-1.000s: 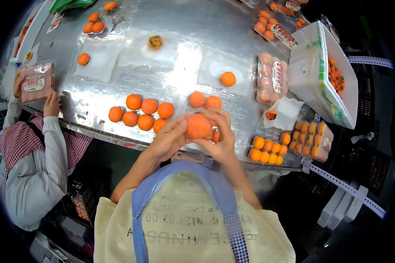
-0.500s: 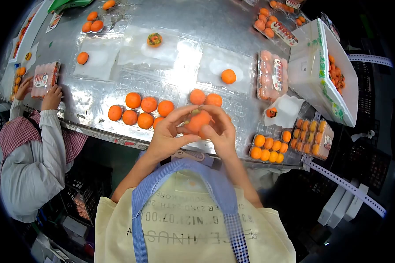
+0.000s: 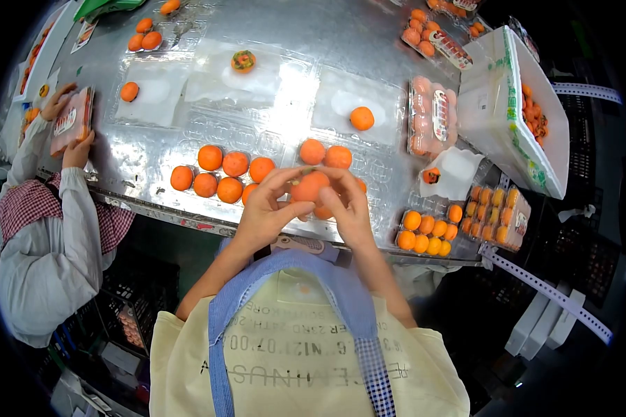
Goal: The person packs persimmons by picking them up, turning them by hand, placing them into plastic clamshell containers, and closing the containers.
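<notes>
Between my two hands is an orange persimmon (image 3: 309, 186) with a bit of green calyx at its upper left. The fingers and thumb of my left hand (image 3: 266, 210) curl round its left side. My right hand (image 3: 350, 212) closes on its right side, thumb against the skin. Under and beyond my hands lies a clear plastic tray partly filled with persimmons (image 3: 337, 157); my hands hide part of it. Left of this tray, another clear tray holds several persimmons (image 3: 236, 165) in rows.
Farther back, single persimmons (image 3: 362, 118) rest on clear lids on the metal table (image 3: 257, 24). At right stand packed boxes (image 3: 431, 118), a tray of smaller fruit (image 3: 428, 234) and a white foam box (image 3: 490, 104). At left a co-worker's hands (image 3: 76, 149) hold a labelled pack (image 3: 71, 124).
The persimmon has turned slightly between my fingers, and less of its green calyx shows. At left, the co-worker has tilted the labelled pack up off the table.
</notes>
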{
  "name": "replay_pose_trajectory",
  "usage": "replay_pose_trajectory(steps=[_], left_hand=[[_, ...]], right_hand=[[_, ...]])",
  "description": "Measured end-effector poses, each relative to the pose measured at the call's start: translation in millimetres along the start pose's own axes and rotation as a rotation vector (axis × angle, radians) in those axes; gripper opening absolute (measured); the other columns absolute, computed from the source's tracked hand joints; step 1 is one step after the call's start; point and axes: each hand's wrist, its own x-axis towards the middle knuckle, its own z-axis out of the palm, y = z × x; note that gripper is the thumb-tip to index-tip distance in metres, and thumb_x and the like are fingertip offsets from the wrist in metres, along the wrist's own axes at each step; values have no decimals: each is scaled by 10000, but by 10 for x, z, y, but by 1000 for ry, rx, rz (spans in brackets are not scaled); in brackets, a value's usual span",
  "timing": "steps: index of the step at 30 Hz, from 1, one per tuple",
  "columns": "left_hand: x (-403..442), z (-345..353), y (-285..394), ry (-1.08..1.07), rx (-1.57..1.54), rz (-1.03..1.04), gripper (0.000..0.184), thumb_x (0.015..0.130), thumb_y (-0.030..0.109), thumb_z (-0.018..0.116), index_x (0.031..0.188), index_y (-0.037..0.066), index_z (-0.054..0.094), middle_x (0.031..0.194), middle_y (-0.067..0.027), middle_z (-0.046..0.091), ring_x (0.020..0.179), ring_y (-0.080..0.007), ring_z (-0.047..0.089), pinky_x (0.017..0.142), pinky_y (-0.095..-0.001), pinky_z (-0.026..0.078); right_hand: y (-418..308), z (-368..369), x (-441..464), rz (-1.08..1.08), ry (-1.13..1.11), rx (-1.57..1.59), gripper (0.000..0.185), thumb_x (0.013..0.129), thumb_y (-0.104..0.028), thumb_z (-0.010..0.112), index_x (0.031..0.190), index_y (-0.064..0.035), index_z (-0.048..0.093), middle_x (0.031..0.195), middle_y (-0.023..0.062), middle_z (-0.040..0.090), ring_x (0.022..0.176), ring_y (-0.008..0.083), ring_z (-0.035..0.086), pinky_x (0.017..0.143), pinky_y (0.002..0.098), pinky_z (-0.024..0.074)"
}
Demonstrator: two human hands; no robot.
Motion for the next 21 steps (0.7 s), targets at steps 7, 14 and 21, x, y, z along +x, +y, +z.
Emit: replay_pose_trajectory(steps=[7,14,21], left_hand=[[1,4,25,41,-70,-107,472,841,65,648,1264,-37,466,1082,-110,594,918,-152,606,737,-268,523],[-4,-59,-5,39,-15,-153,366,867,101,632,1188,-29,514,1079,-97,614,962,-127,602,809,-277,499],[-4,-136,-117,-24,-287,-225,417,974,349,434,1158,-13,529,1068,-94,611,909,-160,618,746,-293,506]], right_hand=[[36,-30,20,-22,28,-62,381,869,-152,614,1217,-36,510,1219,96,488,1081,188,511,901,327,424],[-89,69,33,-515,30,-702,645,667,-163,779,1240,-53,505,1204,114,515,1078,250,500,876,329,421],[53,21,-25,-153,63,-297,601,699,-168,769,1225,-37,511,1178,115,539,1066,227,527,868,333,439]])
